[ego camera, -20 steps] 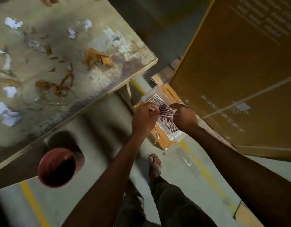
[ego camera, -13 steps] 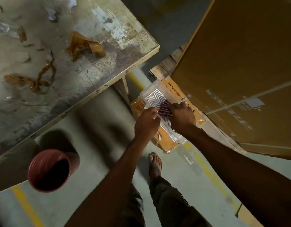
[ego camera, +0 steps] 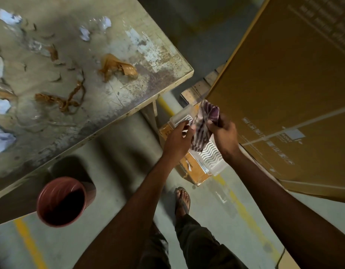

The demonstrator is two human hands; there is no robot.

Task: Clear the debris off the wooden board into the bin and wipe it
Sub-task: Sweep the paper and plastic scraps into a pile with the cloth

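The worn wooden board (ego camera: 129, 78) fills the upper left. Debris lies on it: crumpled brown tape (ego camera: 117, 66), a twisted brown strip (ego camera: 63, 100), and white paper scraps (ego camera: 84, 33). A reddish-brown bin (ego camera: 61, 200) stands on the floor below the board's near edge. Right of the board's corner, my right hand (ego camera: 224, 133) grips a purple-and-white striped cloth (ego camera: 202, 129) held up in the air. My left hand (ego camera: 177, 140) pinches the cloth's left edge.
A clear plastic tray (ego camera: 212, 158) with a wavy pattern rests on a small cardboard box (ego camera: 194, 171) on the floor under my hands. A large cardboard carton (ego camera: 284, 84) stands at the right. Yellow floor lines and my sandalled foot (ego camera: 182, 200) are below.
Both hands have lifted the striped cloth up out of the clear tray. The view has swung left, showing more of the board.
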